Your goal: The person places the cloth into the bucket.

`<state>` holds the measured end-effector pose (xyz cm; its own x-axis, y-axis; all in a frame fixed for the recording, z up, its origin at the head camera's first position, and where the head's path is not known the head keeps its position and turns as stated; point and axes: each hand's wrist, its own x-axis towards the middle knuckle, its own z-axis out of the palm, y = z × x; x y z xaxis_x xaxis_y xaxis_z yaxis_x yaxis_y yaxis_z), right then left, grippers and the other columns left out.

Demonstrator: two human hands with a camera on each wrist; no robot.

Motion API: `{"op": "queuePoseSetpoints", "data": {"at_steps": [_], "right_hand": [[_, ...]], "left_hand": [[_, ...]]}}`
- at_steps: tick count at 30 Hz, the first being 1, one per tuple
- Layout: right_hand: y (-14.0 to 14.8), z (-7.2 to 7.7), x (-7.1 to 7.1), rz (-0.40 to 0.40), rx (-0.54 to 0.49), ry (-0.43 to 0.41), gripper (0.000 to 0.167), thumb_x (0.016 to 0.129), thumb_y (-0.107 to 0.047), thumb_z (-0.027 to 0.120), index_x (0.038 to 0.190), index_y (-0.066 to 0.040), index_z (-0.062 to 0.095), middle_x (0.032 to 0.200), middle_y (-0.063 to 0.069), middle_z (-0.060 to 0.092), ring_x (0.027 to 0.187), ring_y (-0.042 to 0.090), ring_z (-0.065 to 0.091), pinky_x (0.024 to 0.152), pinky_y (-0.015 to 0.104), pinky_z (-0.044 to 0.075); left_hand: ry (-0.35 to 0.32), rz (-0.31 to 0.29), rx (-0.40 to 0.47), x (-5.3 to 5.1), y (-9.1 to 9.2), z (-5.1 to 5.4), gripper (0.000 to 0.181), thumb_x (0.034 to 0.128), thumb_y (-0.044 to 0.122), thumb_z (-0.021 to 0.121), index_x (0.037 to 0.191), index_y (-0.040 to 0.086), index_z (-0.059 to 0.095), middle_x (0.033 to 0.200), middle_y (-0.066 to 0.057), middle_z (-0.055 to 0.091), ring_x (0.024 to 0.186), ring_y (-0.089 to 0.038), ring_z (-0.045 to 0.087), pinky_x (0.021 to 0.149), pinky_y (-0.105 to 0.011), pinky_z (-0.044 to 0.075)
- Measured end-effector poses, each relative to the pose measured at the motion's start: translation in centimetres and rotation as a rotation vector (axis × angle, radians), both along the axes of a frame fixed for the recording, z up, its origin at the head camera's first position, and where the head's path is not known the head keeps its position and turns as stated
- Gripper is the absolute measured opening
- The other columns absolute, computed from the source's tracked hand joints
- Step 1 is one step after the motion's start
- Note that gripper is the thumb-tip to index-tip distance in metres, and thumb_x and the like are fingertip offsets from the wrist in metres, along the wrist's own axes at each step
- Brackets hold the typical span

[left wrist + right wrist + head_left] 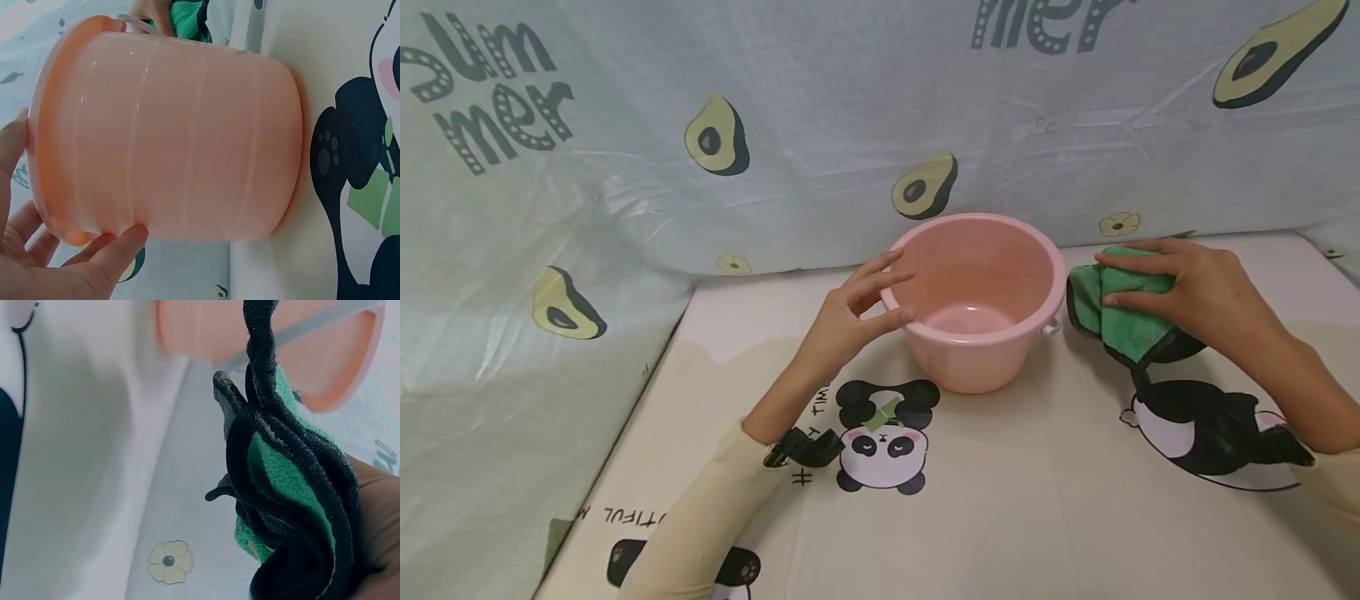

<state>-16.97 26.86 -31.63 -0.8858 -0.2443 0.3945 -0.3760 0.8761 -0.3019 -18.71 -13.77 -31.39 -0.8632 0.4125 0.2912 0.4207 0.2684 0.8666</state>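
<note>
A pink bucket stands upright on the table, its inside showing no contents in the head view. My left hand holds the bucket at the left of its rim, with fingertips on the rim and the outer wall in the left wrist view. To the right of the bucket, my right hand grips a folded green cloth with dark edging. The cloth hangs in loose folds, and its dark layers show up close in the right wrist view. Part of the cloth is hidden behind the right fingers.
The table has a pale cover with printed pandas. Behind it and along the left hangs a light sheet printed with avocados. A whitish handle lies against the bucket's side in the right wrist view.
</note>
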Motion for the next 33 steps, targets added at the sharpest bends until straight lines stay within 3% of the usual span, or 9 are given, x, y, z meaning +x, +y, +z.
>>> {"op": "queuePoseSetpoints", "data": {"at_steps": [5,9,13,16,21,27,33], "right_hand": [[-0.3,0.6,0.1,-0.013,-0.020,-0.026,0.056,0.080,-0.024,0.087,0.133,-0.018,0.070,0.136,0.022,0.060,0.113,0.048,0.059,0.076,0.062,0.054],[-0.4,0.9,0.0,-0.002,-0.025,0.007,0.055,0.080,-0.023,0.087,0.132,-0.017,0.071,0.135,0.022,0.060,0.109,0.049,0.061,0.075,0.062,0.054],[-0.4,1.1,-0.2,0.008,-0.026,0.054,0.054,0.078,-0.022,0.088,0.129,-0.018,0.072,0.134,0.020,0.063,0.108,0.046,0.063,0.068,0.041,0.055],[-0.5,1.3,-0.3,-0.001,-0.024,0.073,0.054,0.076,-0.021,0.090,0.128,-0.019,0.074,0.133,0.019,0.064,0.108,0.045,0.064,0.063,0.029,0.049],[-0.3,1.6,-0.4,-0.021,-0.041,0.057,0.055,0.076,-0.021,0.090,0.128,-0.020,0.073,0.136,0.018,0.063,0.116,0.045,0.061,0.069,0.037,0.049],[0.0,2.3,-0.4,-0.015,-0.084,0.052,0.053,0.080,-0.022,0.088,0.130,-0.024,0.072,0.136,0.014,0.063,0.118,0.043,0.060,0.071,0.015,0.036],[0.1,3.5,-0.6,-0.024,-0.104,0.076,0.050,0.081,-0.023,0.087,0.129,-0.022,0.073,0.135,0.014,0.064,0.117,0.043,0.060,0.070,0.009,0.032]], "left_hand": [[-0.008,0.001,0.013,0.1,0.1,-0.1,0.048,0.0920,0.016,0.076,0.138,0.018,0.065,0.157,0.017,0.040,0.146,-0.007,0.036,0.116,-0.033,0.040],[-0.007,-0.002,0.011,0.0,0.1,-0.1,0.048,0.0925,0.016,0.076,0.139,0.017,0.064,0.157,0.017,0.040,0.146,-0.007,0.035,0.117,-0.034,0.039],[-0.009,0.005,0.006,0.1,0.1,-0.2,0.048,0.0925,0.017,0.076,0.139,0.017,0.064,0.157,0.017,0.040,0.146,-0.006,0.035,0.117,-0.034,0.039],[-0.008,0.008,0.003,0.1,0.1,-0.1,0.048,0.0924,0.017,0.076,0.139,0.017,0.064,0.157,0.017,0.041,0.146,-0.007,0.035,0.117,-0.035,0.039],[-0.006,0.008,0.008,0.0,0.2,-0.1,0.048,0.0922,0.017,0.076,0.139,0.016,0.065,0.156,0.016,0.041,0.146,-0.007,0.036,0.117,-0.034,0.039],[-0.014,-0.002,0.039,-0.2,0.3,-0.2,0.047,0.0915,0.012,0.077,0.137,0.014,0.065,0.156,0.013,0.043,0.146,-0.006,0.035,0.118,-0.032,0.036],[-0.013,0.010,0.012,-0.6,0.3,-0.1,0.046,0.0912,0.016,0.077,0.136,0.016,0.067,0.154,0.012,0.045,0.146,-0.006,0.034,0.119,-0.034,0.036]]}}
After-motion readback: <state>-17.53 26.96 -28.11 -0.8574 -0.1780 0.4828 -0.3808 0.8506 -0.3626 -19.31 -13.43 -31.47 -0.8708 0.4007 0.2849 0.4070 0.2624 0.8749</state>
